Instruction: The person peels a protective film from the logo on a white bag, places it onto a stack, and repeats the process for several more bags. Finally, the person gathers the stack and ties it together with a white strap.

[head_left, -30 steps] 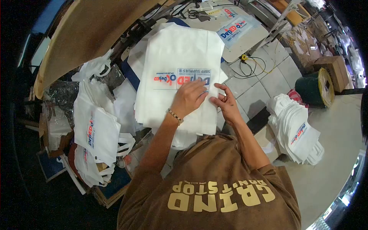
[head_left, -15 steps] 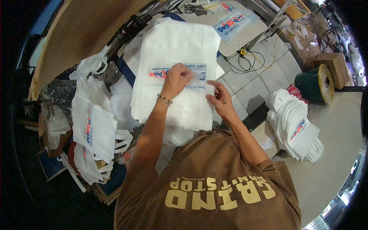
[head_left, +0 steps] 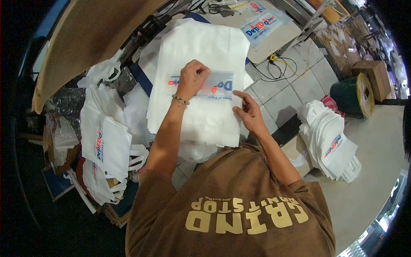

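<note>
Clear, rectangular film (head_left: 221, 78), blue and red lettering visible within, over the middle of the white bag stack (head_left: 201, 47). Left hand (head_left: 192, 81), fingers curled, pinches one end; right hand (head_left: 248, 115), thumb and forefinger parted, touches the stack's right edge.

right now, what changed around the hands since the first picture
The left hand has moved leftward and away from the body across the print, baring more of its right end; whether it grips anything is unclear. The right hand stays by the right edge of the white pile.
</note>
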The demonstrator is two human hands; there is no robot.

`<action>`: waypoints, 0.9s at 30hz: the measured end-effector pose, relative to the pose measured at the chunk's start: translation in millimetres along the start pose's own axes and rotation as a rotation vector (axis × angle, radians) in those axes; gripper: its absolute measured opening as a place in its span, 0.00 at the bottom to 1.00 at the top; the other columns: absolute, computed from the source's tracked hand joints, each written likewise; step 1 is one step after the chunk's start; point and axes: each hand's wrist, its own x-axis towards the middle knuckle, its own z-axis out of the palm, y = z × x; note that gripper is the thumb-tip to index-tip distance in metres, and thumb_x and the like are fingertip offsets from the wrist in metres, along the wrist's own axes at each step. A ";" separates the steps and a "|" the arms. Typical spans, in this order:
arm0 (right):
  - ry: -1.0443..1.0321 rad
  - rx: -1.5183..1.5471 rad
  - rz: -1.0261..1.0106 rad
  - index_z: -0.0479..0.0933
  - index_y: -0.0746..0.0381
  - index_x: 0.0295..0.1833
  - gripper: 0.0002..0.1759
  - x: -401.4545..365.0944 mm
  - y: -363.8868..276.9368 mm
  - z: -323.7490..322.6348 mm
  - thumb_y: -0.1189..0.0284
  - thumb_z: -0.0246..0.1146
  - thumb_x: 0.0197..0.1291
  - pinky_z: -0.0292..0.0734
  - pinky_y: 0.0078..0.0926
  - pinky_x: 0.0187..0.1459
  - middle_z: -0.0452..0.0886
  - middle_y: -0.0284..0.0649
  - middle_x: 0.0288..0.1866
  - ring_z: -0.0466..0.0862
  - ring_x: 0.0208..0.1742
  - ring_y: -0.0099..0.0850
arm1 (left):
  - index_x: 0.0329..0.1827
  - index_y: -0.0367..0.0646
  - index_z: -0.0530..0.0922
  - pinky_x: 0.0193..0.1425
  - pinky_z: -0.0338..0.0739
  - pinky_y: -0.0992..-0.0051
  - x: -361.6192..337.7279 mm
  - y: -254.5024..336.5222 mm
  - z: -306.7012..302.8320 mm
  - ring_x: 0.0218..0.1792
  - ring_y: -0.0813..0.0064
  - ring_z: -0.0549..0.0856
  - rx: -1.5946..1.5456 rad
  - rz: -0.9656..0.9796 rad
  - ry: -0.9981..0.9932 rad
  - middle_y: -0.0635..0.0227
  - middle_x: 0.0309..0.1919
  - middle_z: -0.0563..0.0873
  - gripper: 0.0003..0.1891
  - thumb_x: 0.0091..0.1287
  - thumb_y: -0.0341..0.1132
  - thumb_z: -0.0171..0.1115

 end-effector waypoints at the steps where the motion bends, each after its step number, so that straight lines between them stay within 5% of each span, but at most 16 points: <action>1: 0.005 0.013 -0.002 0.69 0.65 0.70 0.30 0.4 0.4 0.4 0.85 0.61 0.61 0.72 0.21 0.57 0.79 0.37 0.59 0.76 0.57 0.22 | 0.34 0.35 0.84 0.41 0.78 0.72 1.6 0.1 -1.5 0.35 0.68 0.84 0.013 0.008 0.011 0.61 0.35 0.85 0.07 0.63 0.32 0.67; 15: -0.014 0.003 0.022 0.69 0.66 0.70 0.30 0.9 2.5 -1.9 0.84 0.61 0.61 0.71 0.22 0.59 0.78 0.40 0.61 0.76 0.57 0.23 | 0.32 0.37 0.84 0.43 0.79 0.69 23.6 -20.2 -14.7 0.35 0.65 0.84 0.071 0.065 0.099 0.61 0.34 0.85 0.06 0.61 0.31 0.69; 27: 0.003 0.039 0.030 0.69 0.64 0.70 0.30 -1.6 -3.7 0.0 0.84 0.61 0.61 0.68 0.15 0.46 0.74 0.30 0.45 0.71 0.42 0.17 | 0.34 0.36 0.84 0.43 0.80 0.70 44.3 -48.1 -28.0 0.36 0.66 0.85 0.230 0.134 0.157 0.60 0.34 0.85 0.07 0.63 0.33 0.69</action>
